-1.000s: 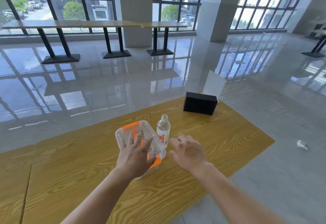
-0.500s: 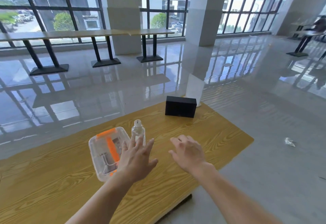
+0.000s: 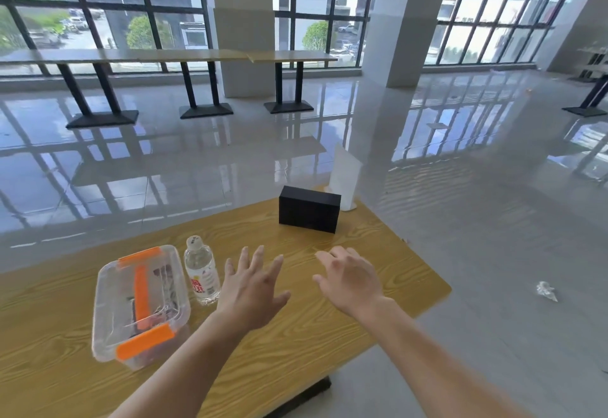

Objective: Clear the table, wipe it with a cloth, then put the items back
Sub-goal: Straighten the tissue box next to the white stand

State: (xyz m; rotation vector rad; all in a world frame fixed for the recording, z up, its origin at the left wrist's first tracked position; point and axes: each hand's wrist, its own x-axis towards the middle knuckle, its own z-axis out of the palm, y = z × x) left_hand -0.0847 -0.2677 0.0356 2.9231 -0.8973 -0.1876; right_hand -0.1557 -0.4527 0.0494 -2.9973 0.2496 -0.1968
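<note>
A clear plastic box with orange clips (image 3: pixel 141 306) rests on the wooden table (image 3: pixel 378 253), at the left. Right beside it stands a small water bottle (image 3: pixel 201 273), upright with a white cap. A black box (image 3: pixel 309 209) sits near the table's far end, with a white sign stand (image 3: pixel 343 181) just behind it. My left hand (image 3: pixel 251 289) hovers to the right of the bottle, fingers spread, holding nothing. My right hand (image 3: pixel 350 279) hovers over bare wood nearer the black box, fingers apart and empty. No cloth is visible.
The table's right edge drops to a glossy tiled floor with a crumpled scrap of paper (image 3: pixel 546 291) on it. Long tables on black pedestal legs (image 3: pixel 204 82) line the windows at the back. A white pillar (image 3: pixel 399 23) stands beyond.
My left hand has come off the clear box, which now lies apart at the left. Both hands have drifted right toward the black box as my view turned and lifted.
</note>
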